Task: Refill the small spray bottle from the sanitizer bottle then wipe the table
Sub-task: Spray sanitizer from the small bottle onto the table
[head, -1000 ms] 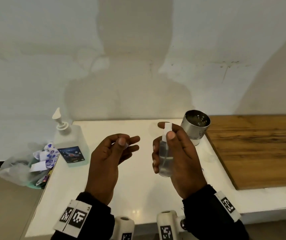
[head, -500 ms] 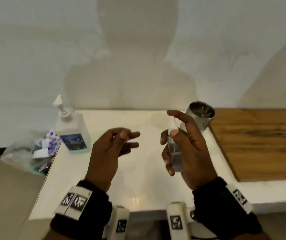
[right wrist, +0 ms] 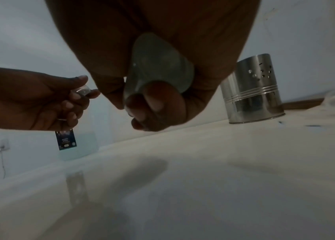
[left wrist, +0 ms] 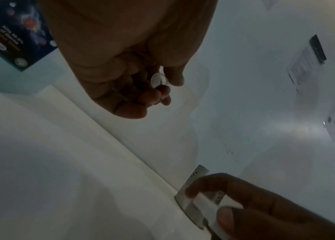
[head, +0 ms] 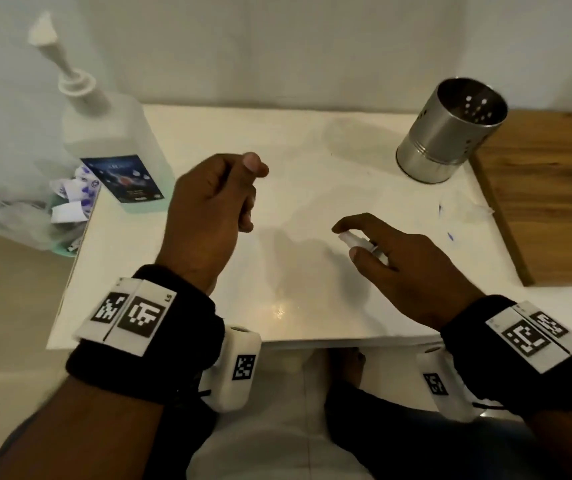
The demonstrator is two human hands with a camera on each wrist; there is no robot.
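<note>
step: spraying table [head: 312,306] | right hand [head: 412,268] grips spray bottle [head: 354,240], i keep nozzle low, aimed mid-table | left hand [head: 208,216] pinches clear cap [left wrist: 158,80], i hold it clear

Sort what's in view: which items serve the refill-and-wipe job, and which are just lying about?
Job: small spray bottle in right hand; its clear cap in left hand; sanitizer bottle; table.

Lying about: metal holder; wooden board; plastic bag.

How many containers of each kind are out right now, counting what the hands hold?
Pump sanitizer bottle: 1
Small spray bottle, gripped in the right hand: 1
Clear cap, pinched by the left hand: 1
Perforated steel cup: 1
Plastic bag of scraps: 1
Total: 5
</note>
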